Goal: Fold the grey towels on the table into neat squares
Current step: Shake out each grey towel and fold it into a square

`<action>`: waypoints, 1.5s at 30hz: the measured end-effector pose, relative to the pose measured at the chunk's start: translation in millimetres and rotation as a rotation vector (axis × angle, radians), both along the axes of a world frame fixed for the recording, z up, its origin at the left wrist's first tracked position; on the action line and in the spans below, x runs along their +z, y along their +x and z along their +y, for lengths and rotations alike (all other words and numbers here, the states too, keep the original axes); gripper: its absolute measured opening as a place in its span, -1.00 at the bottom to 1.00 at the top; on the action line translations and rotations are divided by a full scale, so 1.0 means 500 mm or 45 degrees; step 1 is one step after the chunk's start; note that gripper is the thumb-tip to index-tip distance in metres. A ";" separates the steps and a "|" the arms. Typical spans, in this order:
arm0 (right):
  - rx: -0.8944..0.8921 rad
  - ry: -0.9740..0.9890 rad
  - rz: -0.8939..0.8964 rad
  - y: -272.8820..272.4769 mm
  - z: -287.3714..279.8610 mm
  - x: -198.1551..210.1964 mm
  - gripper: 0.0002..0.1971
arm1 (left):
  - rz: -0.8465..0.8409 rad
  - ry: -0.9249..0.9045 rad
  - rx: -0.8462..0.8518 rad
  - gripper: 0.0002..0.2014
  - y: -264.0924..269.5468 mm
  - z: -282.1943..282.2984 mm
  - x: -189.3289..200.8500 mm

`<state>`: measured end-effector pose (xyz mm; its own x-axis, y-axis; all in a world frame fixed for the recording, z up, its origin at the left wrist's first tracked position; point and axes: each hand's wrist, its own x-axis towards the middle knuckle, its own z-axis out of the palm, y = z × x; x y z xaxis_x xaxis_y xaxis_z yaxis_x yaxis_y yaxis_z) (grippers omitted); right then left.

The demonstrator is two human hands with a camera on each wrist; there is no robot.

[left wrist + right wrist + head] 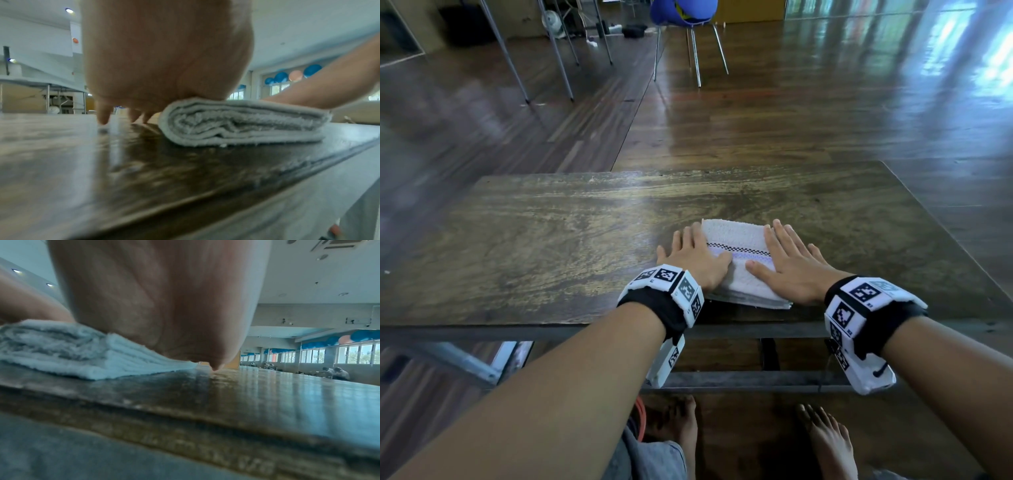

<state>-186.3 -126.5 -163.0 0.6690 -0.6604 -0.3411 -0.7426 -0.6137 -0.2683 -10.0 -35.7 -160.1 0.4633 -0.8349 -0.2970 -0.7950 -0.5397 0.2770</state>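
Note:
One grey towel (736,240), folded into a thick square with a checked and purple stripe, lies near the front edge of the wooden table (551,240). My left hand (693,253) lies flat over its left edge, fingers straight, some of them reaching the table. My right hand (789,260) presses flat on its right side. The left wrist view shows the towel (242,125) as a stack of several layers under my palm (164,56). Seen from the right wrist, the towel (82,352) sits under my right palm (164,305), one fingertip touching the wood.
The table's front edge (585,329) is just behind my wrists. A blue chair (685,20) and metal table legs (510,58) stand on the wooden floor beyond. My bare feet (825,442) are below the table. People sit far off (335,372) by the windows.

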 end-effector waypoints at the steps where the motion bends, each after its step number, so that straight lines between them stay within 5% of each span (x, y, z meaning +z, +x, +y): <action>1: 0.008 0.017 -0.022 -0.003 0.001 0.002 -0.10 | -0.022 -0.016 0.084 -0.13 -0.007 -0.003 0.007; 4: 0.014 0.040 -0.101 -0.011 0.003 0.006 -0.10 | -0.026 -0.201 0.128 -0.47 -0.017 -0.009 0.041; 7: -0.104 0.106 -0.251 -0.015 -0.007 0.018 -0.09 | 0.273 -0.416 0.126 -0.79 -0.020 -0.009 0.090; 14: -0.501 0.404 -0.816 0.004 0.006 0.151 -0.08 | 0.709 -0.764 0.123 -0.90 -0.022 0.066 0.253; 17: -0.428 0.500 -1.037 0.044 0.064 0.247 -0.03 | 0.795 -0.877 0.158 -0.74 0.004 0.138 0.327; 21: -0.270 0.563 -1.232 0.137 0.171 0.373 -0.22 | 1.092 -1.130 0.226 -0.71 0.047 0.290 0.416; 24: -0.173 0.920 -1.262 0.207 0.275 0.426 -0.10 | 1.181 -1.301 0.299 -0.66 0.087 0.422 0.452; 26: -0.079 0.992 -1.286 0.254 0.346 0.442 -0.29 | 1.189 -1.418 0.374 -0.64 0.117 0.511 0.451; 29: 0.090 0.656 -1.127 0.335 0.443 0.436 -0.32 | 1.116 -1.550 0.615 -0.54 0.159 0.638 0.394; 32: 0.346 0.407 -0.699 0.425 0.546 0.379 -0.25 | 1.050 -1.564 0.933 -0.44 0.190 0.752 0.267; 39: 0.481 0.473 -0.040 0.516 0.735 0.087 -0.04 | 1.055 -1.284 1.541 -0.75 0.153 0.911 -0.104; 45: 0.368 0.495 0.198 0.503 0.801 -0.147 -0.11 | 0.828 -0.862 1.915 -0.53 0.096 0.967 -0.303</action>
